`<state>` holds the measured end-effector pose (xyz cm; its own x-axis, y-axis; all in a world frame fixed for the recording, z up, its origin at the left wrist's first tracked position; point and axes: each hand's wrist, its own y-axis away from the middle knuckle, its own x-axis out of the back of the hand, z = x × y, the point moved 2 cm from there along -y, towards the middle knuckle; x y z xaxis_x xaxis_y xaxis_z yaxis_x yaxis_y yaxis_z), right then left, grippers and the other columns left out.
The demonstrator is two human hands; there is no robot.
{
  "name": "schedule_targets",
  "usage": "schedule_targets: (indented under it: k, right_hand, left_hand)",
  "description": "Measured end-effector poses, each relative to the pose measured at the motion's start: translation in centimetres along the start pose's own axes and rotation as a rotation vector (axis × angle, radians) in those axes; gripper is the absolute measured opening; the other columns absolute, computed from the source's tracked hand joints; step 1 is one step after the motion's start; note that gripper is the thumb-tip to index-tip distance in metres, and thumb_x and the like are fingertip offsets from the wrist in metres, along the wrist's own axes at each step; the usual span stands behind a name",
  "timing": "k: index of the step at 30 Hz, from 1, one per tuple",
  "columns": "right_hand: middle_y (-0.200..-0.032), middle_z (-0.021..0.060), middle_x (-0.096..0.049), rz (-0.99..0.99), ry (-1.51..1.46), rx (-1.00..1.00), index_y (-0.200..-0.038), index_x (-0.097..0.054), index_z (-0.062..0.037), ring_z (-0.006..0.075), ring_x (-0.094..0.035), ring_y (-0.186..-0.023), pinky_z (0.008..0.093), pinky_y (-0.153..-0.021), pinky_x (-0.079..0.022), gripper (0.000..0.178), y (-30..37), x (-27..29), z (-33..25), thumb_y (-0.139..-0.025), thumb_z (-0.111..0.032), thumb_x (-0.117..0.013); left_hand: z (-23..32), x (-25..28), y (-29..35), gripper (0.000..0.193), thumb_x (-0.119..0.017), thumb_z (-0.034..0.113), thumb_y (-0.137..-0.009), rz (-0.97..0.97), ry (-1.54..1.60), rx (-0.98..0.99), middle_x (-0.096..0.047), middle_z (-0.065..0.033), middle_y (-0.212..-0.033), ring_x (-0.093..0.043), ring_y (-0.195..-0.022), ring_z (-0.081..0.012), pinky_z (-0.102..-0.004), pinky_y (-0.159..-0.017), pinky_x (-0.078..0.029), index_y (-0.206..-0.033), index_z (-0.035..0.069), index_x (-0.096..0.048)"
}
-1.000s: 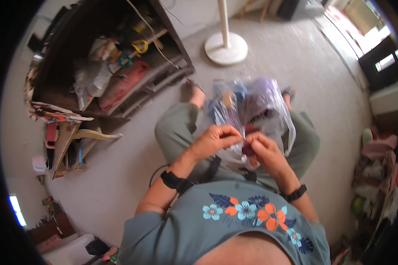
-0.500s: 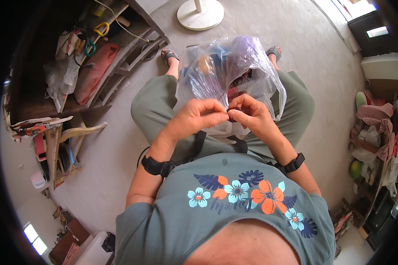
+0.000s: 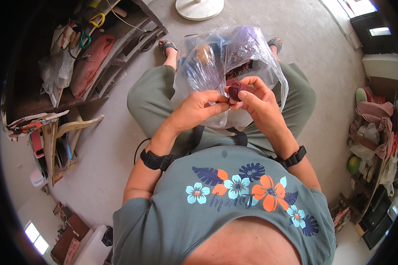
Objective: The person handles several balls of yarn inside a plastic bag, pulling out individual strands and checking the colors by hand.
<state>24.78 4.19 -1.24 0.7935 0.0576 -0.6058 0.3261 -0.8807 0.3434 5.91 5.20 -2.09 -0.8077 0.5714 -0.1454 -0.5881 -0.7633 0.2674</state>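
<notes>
Above my lap, my right hand [image 3: 261,105] pinches a small round dark maroon crocheted piece [image 3: 237,91] between thumb and fingers. Its surface looks knotted, like yarn. Thumb and forefinger of my left hand [image 3: 193,109] are pressed together at the piece's lower edge; what they hold is too small to make out. Just beyond both hands, a clear plastic bag [image 3: 199,79] rests between my knees. Through it show a purple bundle [image 3: 245,37], blue stuff and something orange-yellow [image 3: 204,54]. Dark red yarn [image 3: 239,70] shows at the bag's opening.
A wooden shelf [image 3: 119,66] at the left holds a pink-red bag [image 3: 93,66], scissors with yellow handles [image 3: 97,20] and plastic bags. A white round stand base [image 3: 200,8] is on the floor ahead. At the right, a rack [image 3: 373,141] carries cloths and bags.
My right hand has turned and risen slightly, bringing the maroon piece into plain view. My left hand has shifted a little downward and stays pinched beside it.
</notes>
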Motion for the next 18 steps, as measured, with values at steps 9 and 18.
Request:
schedule_targets:
  k: [9,18]
  right_hand:
    - [-0.089,0.0018,-0.063,0.327,0.929,0.691,-0.104,-0.058,0.0001,0.0074,-0.060,-0.077,0.0225,-0.068,-0.051,0.023,0.0,0.8,-3.6,-0.086,-0.001,-0.071]
    - [-0.095,0.0019,-0.062,-0.208,0.221,-0.178,-0.117,-0.060,-0.0024,0.0079,-0.058,-0.072,0.0225,-0.064,-0.050,0.027,2.9,2.0,-3.4,-0.098,-0.021,-0.057]
  left_hand:
    - [1.1,-0.9,-1.0,0.015,-0.062,0.009,-0.093,-0.138,-0.231,-0.170,-0.064,-0.0008,-0.091,-0.057,-0.087,-0.0089,-0.0244,-0.078,-0.046,-0.102,-0.001,-0.069]
    - [1.1,-0.1,-1.5,0.011,-0.066,0.008,-0.091,-0.033,0.060,-0.056,-0.061,0.0024,-0.086,-0.054,-0.081,-0.0047,-0.0205,-0.072,-0.044,-0.099,0.000,-0.069]
